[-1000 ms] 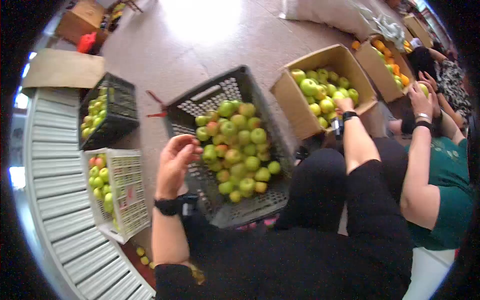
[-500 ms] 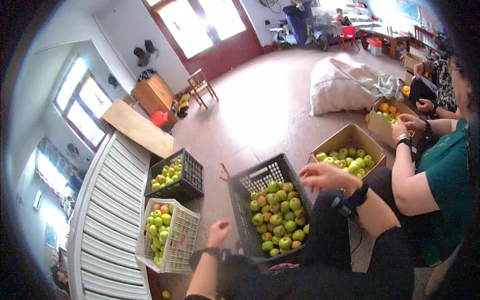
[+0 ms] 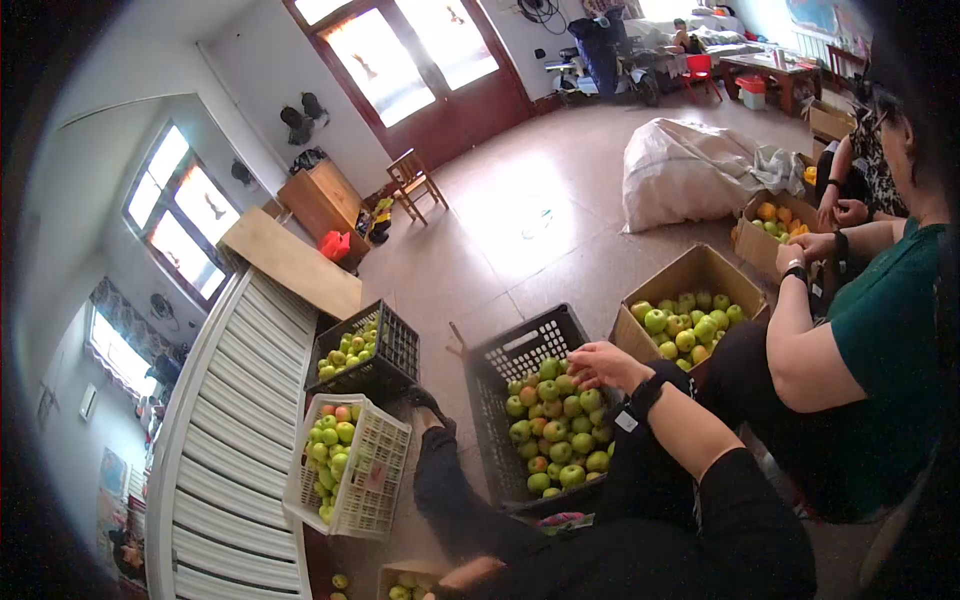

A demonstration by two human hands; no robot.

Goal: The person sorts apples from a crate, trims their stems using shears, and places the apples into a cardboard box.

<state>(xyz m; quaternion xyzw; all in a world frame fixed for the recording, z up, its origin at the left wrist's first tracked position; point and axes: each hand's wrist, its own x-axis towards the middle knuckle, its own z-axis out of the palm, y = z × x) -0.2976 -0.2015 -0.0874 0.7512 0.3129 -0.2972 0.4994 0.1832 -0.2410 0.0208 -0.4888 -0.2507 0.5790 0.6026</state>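
Note:
Green apples with some red blush (image 3: pixel 560 430) fill a black plastic crate (image 3: pixel 490 440) in front of me. Over the crate's upper right side is my right hand (image 3: pixel 612 366), its fingers apart and loosely bent, close above the apples; I see nothing held in it. My left hand (image 3: pixel 472 574) is low at the bottom edge, by a small cardboard box (image 3: pixel 388 578) with several apples in it. Blur and the frame edge hide its fingers.
A white crate (image 3: pixel 375 480) and another black crate (image 3: pixel 400 350), both with apples, stand left beside a white slatted panel (image 3: pixel 235 430). A cardboard box of apples (image 3: pixel 640 345) is at right, near a co-worker in a green shirt (image 3: pixel 890 300). A large white sack (image 3: pixel 670 180) lies behind.
My right hand has moved left, over the crate's apples. My left hand has dropped from beside the crate to the small box at the bottom. The camera view has shifted slightly.

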